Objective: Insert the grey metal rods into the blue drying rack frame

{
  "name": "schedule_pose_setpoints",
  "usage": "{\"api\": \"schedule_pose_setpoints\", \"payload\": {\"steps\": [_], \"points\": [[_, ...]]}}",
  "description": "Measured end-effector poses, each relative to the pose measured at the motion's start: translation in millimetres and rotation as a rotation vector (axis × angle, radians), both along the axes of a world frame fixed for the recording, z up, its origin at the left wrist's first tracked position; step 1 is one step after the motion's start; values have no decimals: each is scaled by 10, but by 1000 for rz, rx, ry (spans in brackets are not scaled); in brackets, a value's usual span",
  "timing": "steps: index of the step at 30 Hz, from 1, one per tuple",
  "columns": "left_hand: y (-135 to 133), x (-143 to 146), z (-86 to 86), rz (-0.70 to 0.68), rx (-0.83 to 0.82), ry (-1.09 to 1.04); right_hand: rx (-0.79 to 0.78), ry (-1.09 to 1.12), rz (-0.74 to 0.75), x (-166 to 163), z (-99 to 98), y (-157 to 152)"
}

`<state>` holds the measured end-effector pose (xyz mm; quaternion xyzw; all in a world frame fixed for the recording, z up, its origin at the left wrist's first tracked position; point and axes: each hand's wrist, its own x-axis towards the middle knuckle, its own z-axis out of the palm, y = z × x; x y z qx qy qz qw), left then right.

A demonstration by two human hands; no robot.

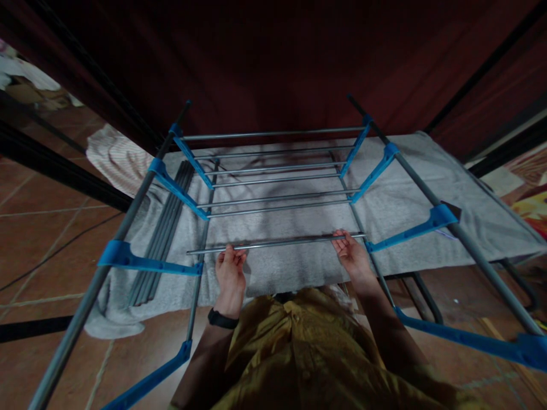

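Note:
A thin grey metal rod (282, 242) lies crosswise between my two hands, inside a rack frame of grey tubes (427, 182) and blue plastic brackets (149, 265). Near its left end, my left hand (231, 273) pinches the rod between thumb and fingers. My right hand (352, 256) has its palm turned up, with its fingers closed around the rod near the right end. That right end is close to a blue bracket (405, 230) on the right side. The left end reaches close to the left bracket, but I cannot tell whether either end touches.
Several rods (277, 198) span the frame's far part. More loose grey tubes (164, 233) lie bundled at the left on a grey blanket (282, 273). A striped cloth (119, 162) hangs at the left. A dark red curtain (273, 62) stands behind, and tiled floor (51, 245) surrounds.

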<state>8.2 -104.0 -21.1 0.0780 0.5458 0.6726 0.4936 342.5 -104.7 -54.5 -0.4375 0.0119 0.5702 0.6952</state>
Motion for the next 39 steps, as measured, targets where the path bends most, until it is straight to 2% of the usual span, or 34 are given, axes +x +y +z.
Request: {"api": "schedule_pose_setpoints", "payload": {"steps": [10,18,22,30,39], "points": [[51,-123,55,38,-4,15,-66,5,-31,-8,23,40],[133,-226,154,123,13,36,-45,35,-21,17,25,38],[134,-284,142,106,62,59,-42,15,-19,8,15,14],[148,-342,89,119,21,67,-27,-9,-24,-7,-9,6],[118,-369,155,122,28,70,-20,2,-14,3,-33,4]]}}
